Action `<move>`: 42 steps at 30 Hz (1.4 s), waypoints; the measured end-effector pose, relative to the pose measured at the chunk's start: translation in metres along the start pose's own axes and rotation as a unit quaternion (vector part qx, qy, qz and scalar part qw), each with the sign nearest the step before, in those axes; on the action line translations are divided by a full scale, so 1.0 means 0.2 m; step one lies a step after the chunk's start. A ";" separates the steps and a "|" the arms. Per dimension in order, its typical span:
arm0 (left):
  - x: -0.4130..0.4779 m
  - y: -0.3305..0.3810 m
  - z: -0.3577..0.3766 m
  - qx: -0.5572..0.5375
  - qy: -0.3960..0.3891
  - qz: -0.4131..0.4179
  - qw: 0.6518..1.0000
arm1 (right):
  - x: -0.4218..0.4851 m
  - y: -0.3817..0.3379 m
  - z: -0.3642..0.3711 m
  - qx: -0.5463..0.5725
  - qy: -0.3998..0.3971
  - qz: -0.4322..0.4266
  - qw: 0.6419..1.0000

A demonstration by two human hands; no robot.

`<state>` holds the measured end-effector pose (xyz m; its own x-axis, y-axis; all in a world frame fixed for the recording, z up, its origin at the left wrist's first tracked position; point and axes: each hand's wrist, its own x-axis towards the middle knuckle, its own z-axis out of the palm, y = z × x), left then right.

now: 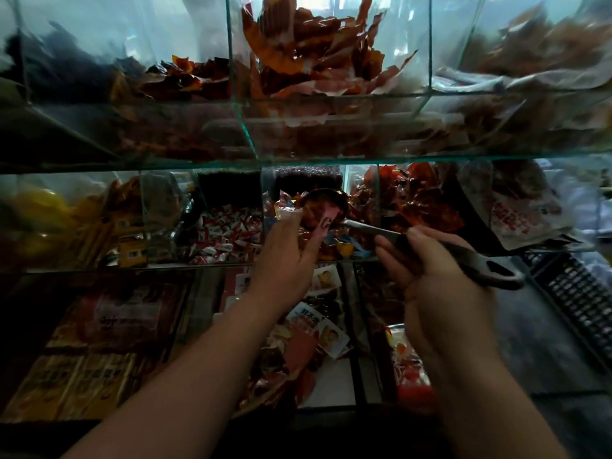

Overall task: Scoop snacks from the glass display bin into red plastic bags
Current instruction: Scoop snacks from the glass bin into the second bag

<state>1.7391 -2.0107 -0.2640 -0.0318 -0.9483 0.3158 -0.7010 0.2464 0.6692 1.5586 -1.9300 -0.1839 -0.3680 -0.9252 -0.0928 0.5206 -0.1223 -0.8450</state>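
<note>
Head view of a tiered glass display. The right hand [437, 270] grips the handle of a metal scoop [371, 228], fingers curled fully round it, with the handle's end sticking out past the hand to the right. The scoop's bowl, heaped with red-wrapped snacks [314, 215], hangs just above the middle-tier glass display bin [331, 261], which holds mixed wrapped sweets [344, 246]. The left hand [284, 250] reaches in from the left, fingers nearly straight and thumb raised, fingertips touching the bowl's near rim and the snacks in it. Adjoining compartments: red-and-white candies [228, 230] to the left, orange-red packets [314, 61] in the tier above, labelled packets [318, 323] in the tier below. A black slatted basket [576, 293] stands at right.
</note>
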 end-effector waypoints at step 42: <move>-0.85 -0.24 -0.48 0.202 0.023 -0.133 0.970 | -0.37 0.27 -0.04 -0.542 -0.409 -0.089 0.729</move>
<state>1.8461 -1.8424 -0.2851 0.2129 -0.9556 0.2037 -0.9024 -0.1123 0.4161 1.6078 -1.8655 -0.2257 0.4571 -0.8885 0.0393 -0.5576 -0.3207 -0.7656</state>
